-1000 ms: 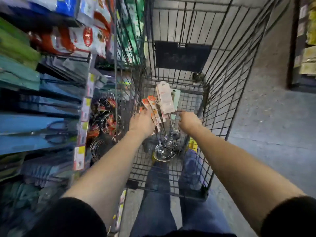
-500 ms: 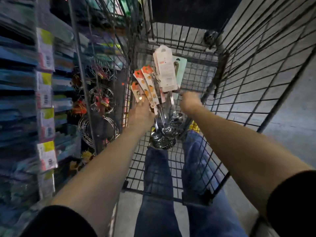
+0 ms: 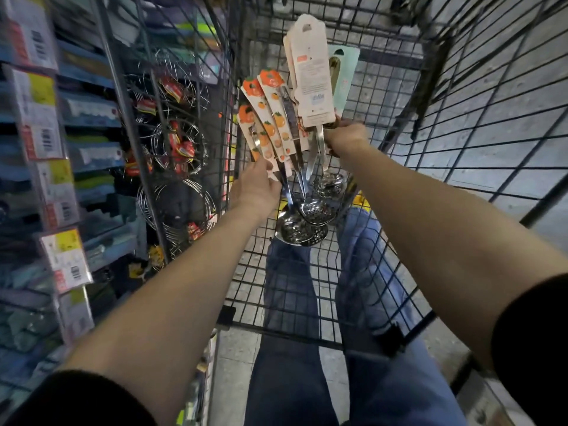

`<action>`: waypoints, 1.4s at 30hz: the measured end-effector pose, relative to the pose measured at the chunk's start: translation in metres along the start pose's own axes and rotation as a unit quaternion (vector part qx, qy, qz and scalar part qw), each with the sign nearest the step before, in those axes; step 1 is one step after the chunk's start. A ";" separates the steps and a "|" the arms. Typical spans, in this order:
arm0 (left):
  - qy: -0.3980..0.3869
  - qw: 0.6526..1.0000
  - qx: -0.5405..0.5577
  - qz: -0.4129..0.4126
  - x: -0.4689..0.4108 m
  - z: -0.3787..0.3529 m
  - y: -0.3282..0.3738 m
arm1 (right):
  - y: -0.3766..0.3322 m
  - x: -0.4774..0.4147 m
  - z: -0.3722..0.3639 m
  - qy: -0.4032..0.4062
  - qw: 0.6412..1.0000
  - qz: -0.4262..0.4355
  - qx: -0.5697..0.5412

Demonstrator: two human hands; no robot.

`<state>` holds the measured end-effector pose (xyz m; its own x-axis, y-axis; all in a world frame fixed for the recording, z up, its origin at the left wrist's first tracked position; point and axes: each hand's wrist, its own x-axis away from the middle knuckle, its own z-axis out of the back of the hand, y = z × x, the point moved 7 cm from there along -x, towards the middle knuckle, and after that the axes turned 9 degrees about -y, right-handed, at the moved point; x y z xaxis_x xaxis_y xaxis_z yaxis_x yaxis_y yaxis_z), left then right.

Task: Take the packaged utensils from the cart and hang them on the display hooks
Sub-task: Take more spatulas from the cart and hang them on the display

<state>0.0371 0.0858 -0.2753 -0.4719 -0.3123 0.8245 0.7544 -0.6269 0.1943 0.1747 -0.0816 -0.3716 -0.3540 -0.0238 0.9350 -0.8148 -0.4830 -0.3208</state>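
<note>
Orange fruit prints and bright steel against black wire.

The packaged utensils fan out: three cream cards (image 3: 266, 124) carry orange tomato-like fruit with green tops, smaller orange and peach fruit running down each strip; the tall card (image 3: 313, 78) is pale pink-white with grey print and a small orange patch near its top; behind it a mint-green card (image 3: 345, 69). The skimmer bowls (image 3: 302, 221) gleam silver, dotted with holes. The cart (image 3: 479, 96) is a black wire grid over grey floor. Sleeves (image 3: 534, 339) are black, jeans (image 3: 295, 379) blue. On the left, shelf tags (image 3: 50, 118) show white, yellow and red with black barcodes; silver wire racks (image 3: 181, 142) wear red labels.
</note>
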 end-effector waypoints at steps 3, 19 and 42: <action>-0.001 1.000 0.019 0.010 0.004 0.001 -0.002 | 0.002 0.007 -0.002 -0.034 0.998 0.001 -0.050; 0.024 0.999 0.040 0.017 0.024 0.024 0.003 | -0.045 0.087 0.039 -0.021 0.959 0.140 -0.244; 0.018 0.999 -0.024 -0.035 0.045 0.041 0.019 | -0.125 0.151 0.049 -0.082 0.971 0.225 -0.006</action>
<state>0.0484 0.0892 -0.2123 -0.5392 -0.2918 0.7900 0.6972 -0.6809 0.2243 0.2456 -0.0678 -0.1824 -0.5987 -0.3695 0.7106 -0.5998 -0.3812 -0.7035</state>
